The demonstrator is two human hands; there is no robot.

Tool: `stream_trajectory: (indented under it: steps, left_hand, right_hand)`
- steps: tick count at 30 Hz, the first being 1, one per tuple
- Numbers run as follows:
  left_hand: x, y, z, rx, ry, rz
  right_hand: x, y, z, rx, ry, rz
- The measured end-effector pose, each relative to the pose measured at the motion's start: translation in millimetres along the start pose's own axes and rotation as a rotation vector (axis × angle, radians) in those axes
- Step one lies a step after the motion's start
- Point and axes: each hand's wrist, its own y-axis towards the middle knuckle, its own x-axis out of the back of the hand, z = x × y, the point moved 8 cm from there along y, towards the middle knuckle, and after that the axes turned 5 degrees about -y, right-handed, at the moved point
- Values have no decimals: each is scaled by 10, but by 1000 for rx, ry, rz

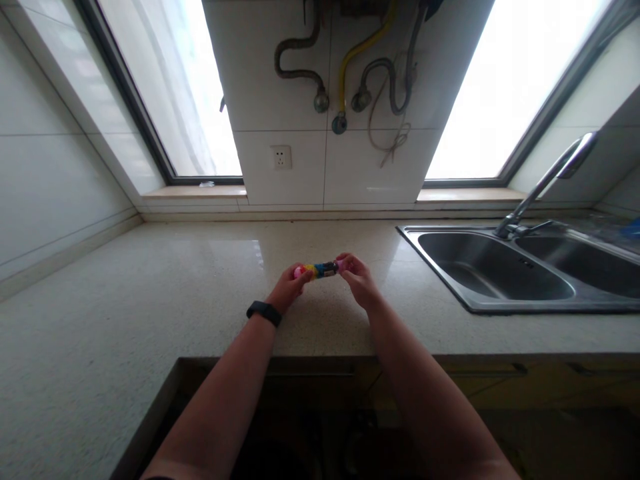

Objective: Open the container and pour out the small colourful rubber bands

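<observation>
Over countertop [150, 300]; toy [320, 270] between both hands' grip

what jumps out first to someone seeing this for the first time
Mid-counter, the left hand and right hand grip the two ends of a small multicoloured object over the pale speckled countertop. To the right sits a steel double sink with a tall faucet; bent pipes hang on the tiled wall between two bright windows.

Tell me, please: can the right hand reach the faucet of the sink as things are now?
Probably yes. The right hand grips one end of a small multicoloured toy, and the left hand grips the other. The counter between it and the faucet lies bare, though the hand is occupied.
</observation>
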Motion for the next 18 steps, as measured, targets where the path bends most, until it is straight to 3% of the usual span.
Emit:
stream_trajectory:
  steps: [5,11,15,18]
  left_hand:
    - [6,7,21,1,-2,8]
    - [20,15,32,6,-37,10]
    - [7,14,21,10,-53,20]
    - [10,12,11,8,-31,7]
  right_hand:
    - [-9,5,-14,36,14,-18]
    - [9,-3,-283,-209,272,-101]
    - [-78,-34,-438,-386,152,-14]
    - [-99,-24,-432,-360,41,31]
